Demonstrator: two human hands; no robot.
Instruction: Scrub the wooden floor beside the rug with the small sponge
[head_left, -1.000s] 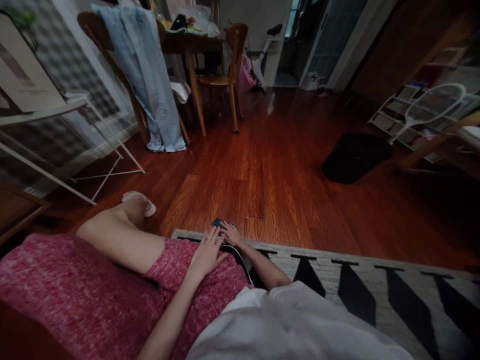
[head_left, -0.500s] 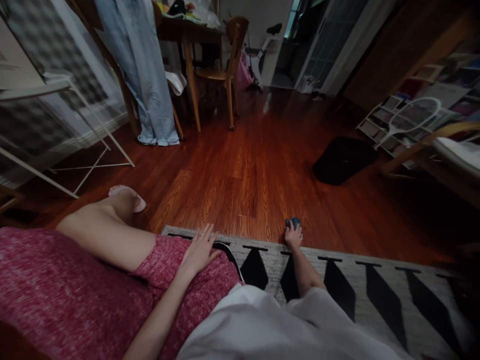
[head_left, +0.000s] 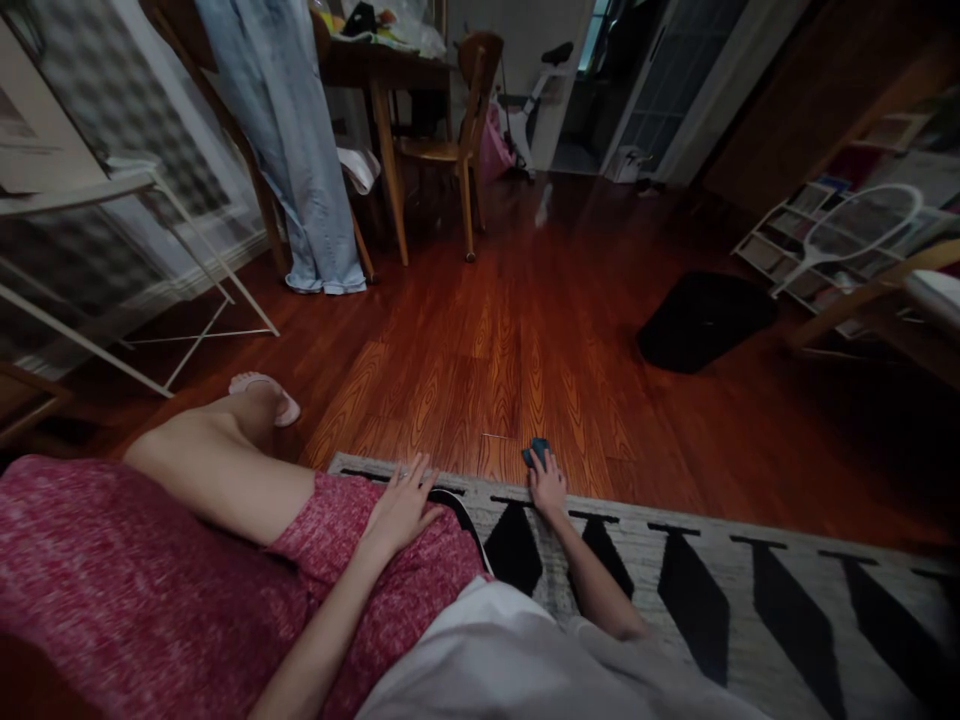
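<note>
My left hand [head_left: 406,503] lies flat on the red-pink fabric [head_left: 450,560] over my leg, fingers spread, with nothing in it. At the rug's far edge, my right hand [head_left: 548,484] presses a small dark teal cloth [head_left: 535,452] against the wooden floor [head_left: 480,380]. Its fingers lie over the near side of this crumpled cloth and partly hide it. A thin pale strand [head_left: 496,436] rests on the boards just left of the cloth.
The grey rug [head_left: 637,510] with black diamonds spans the lower right. A black bin [head_left: 705,320] stands beyond it, near a white racket [head_left: 862,225]. A wooden chair [head_left: 472,150], jeans [head_left: 311,170] and a white folding table [head_left: 202,270] stand farther off.
My right hand has slid left along the rug's edge with the cloth, closer to the pale strand. My left hand stays on the leg. The view has shifted slightly.
</note>
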